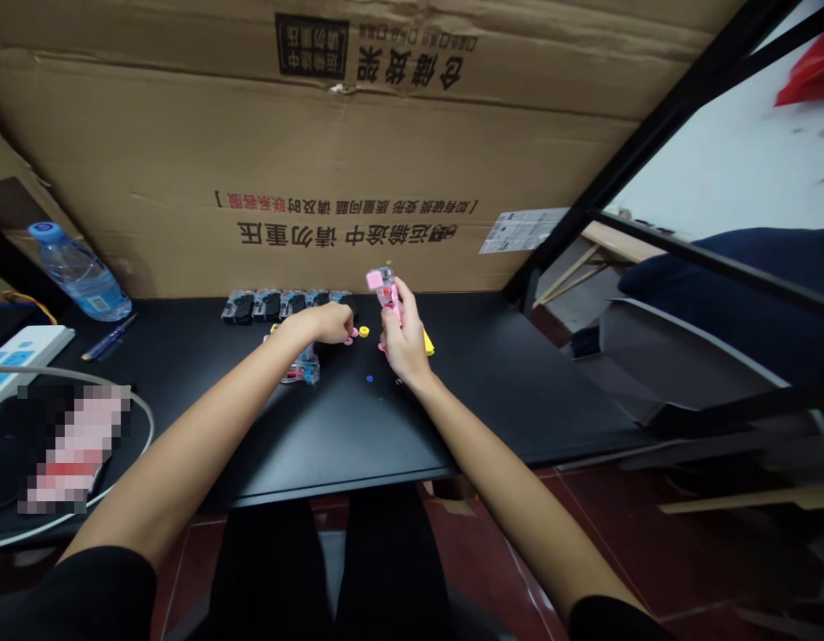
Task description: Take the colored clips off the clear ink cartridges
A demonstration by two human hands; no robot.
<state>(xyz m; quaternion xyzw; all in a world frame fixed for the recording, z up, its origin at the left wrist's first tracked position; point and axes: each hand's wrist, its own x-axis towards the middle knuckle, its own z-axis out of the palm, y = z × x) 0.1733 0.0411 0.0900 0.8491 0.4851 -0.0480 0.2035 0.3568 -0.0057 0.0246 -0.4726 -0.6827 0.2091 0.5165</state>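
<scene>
Head view looks down over a black desk (492,401) with a large cardboard carton (318,178) standing along its far edge (its black and red lettering reads upside down). To the right, a black metal frame (652,169) runs past a grey chair (679,356) with a navy cushion (712,276). Toward the desk's left end lie a white power strip (24,352), a plastic water bottle (77,271) on its side, a slim blue pen-like tool (108,338), and a pixelated object (70,450) too blurred to identify. Five clear packs of black parts (284,304) stand in a row near the carton, just beyond the left hand (328,322). A sixth clear pack (305,365), with red inside, sits just below that hand's wrist. The right hand (404,334) holds a pink plastic toy (388,294) upright above the desk, its fingers (412,307) curled around the body and its thumb across the front. A yellow piece (428,343) sticks out beside that hand. The left hand's fingers (341,316) are pressed together and curled downward, close to a small pink disc (350,336); whether they pinch anything, I cannot tell. A yellow ring (363,331) lies just beside that disc, and a tiny blue bead (370,378) sits nearer the desk's front.
</scene>
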